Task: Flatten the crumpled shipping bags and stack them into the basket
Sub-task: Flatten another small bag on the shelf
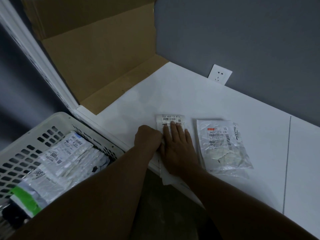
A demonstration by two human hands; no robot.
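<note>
- Right now the right hand (178,146) lies flat, palm down, on a white shipping bag (170,119), fingers straight and close together, pressing it against the white board (190,94).
- That bag sits at the near edge of the board, towards its left corner. Its printed label with barcodes shows beyond the fingertips, and its near end hangs a little over the edge.
- The left hand (148,137) is at the bag's left side, touching the right hand, its fingers curled under. The knuckles hide the fingertips, so I cannot tell whether they pinch the bag's edge or only rest against it.
- Just beside the right hand, on its right and apart from the first bag, a second bag (223,146) lies flat on the board. It is crinkled and shiny, with a red-marked label, and a torn patch shows near its lower half.
- Off the board's left corner, lower down, stands a pale perforated basket (57,116). It holds a pile of bags (69,156) lying on one another, one of them with a green band (26,196).
- Behind the board's far left corner an opened cardboard box (95,66) stands against the wall.
- A white wall socket (220,74) sits on the grey wall just above the board's far edge.
- A thin dark line (286,161) crosses the board towards its right side.
</note>
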